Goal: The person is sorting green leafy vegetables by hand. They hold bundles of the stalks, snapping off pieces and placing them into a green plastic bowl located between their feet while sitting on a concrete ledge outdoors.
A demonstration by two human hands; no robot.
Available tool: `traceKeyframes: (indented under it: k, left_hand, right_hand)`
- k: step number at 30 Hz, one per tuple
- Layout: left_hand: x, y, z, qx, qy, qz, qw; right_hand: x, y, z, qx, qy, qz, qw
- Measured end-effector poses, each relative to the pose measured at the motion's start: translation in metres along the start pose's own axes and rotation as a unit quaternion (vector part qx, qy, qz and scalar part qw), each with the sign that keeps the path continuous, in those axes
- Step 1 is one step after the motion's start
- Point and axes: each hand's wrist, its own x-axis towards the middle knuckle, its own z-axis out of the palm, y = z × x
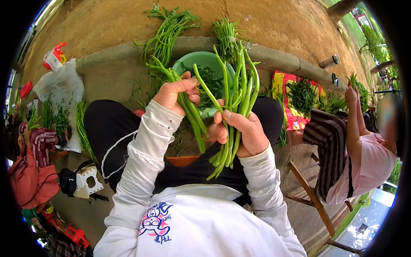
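Observation:
My left hand (179, 93) is closed around a few thick green stems (192, 119), which look like water spinach. A larger bunch of similar stems (246, 102) is gripped in my right hand (245, 131), with cut ends hanging below the palm. One thin stem (205, 85) slants between my left thumb and my right fingers; which hand holds it is unclear. Beyond my hands, between my knees, stands a green plastic basin (186, 59) with dark green leaves (210, 75) inside. My hands and the stems partly cover it.
A loose heap of greens (170, 32) and a tied bundle (226, 35) rest across the concrete curb (273, 53). Leaves lie on a red-yellow bag (277, 83) at right, near a seated person (369, 157). At left are a white plastic sack (61, 85), a white stool (88, 183) and another person (35, 180).

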Motion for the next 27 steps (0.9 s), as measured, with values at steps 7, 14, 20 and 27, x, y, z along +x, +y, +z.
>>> traceKeyframes:
  k: [7,14,20,27]
  left_hand:
    - [0.002,0.022,-0.016,0.063,0.044,0.157,0.985]
    - [0.001,0.013,-0.018,0.165,0.012,0.148,0.975]
    - [-0.010,0.009,-0.016,0.159,0.037,0.118,0.980]
    - [-0.027,-0.002,-0.021,0.199,0.008,0.088,0.976]
  right_hand:
    - [-0.007,-0.008,-0.004,0.024,-0.008,-0.006,1.000]
    - [0.000,-0.014,-0.004,0.067,-0.017,-0.009,0.998]
    - [-0.009,0.015,0.004,0.090,-0.057,0.087,0.990]
    - [-0.012,0.049,-0.002,0.075,-0.084,0.168,0.979]
